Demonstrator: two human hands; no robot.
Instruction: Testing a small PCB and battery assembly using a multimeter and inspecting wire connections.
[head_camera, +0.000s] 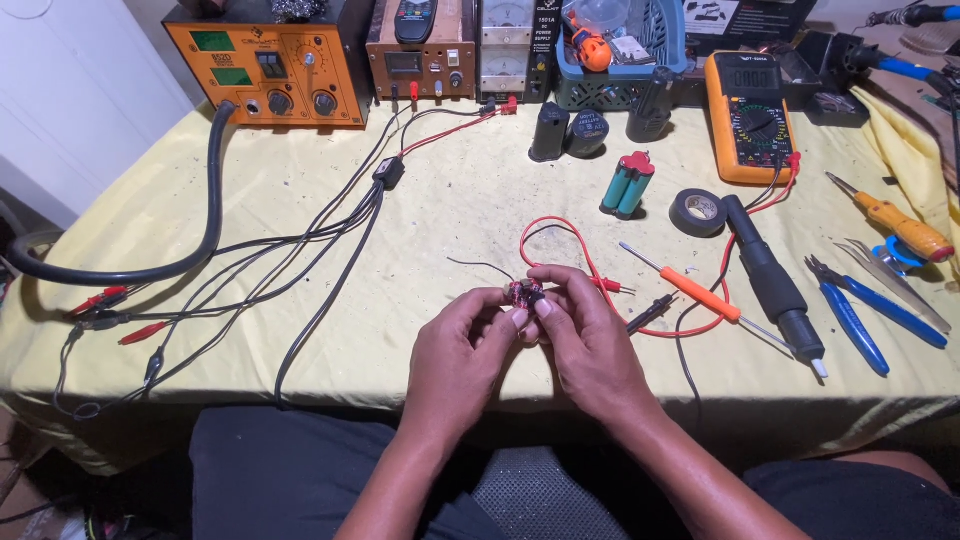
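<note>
Table cover (470, 190): yellow cloth, matt, creased and lightly soiled. Far left, orange station (268, 62): painted metal casing, semi-gloss, with black plastic knobs. Thick hose (205, 200) on the left: black rubber, smooth, dull sheen. Multimeter (750, 115), far right: orange rubbery shell, matt, glossy display window. Tape roll (698, 212): black vinyl, slightly shiny. Battery pack (628, 183): teal plastic wrap, glossy. Screwdriver (690, 287) on the right: orange plastic handle, bright metal shaft. Pliers (850, 315), near right: blue plastic grips, smooth. Small circuit board (524, 292), pinched between left hand (462, 350) and right hand (585, 340): reddish, finish too small to tell.
</note>
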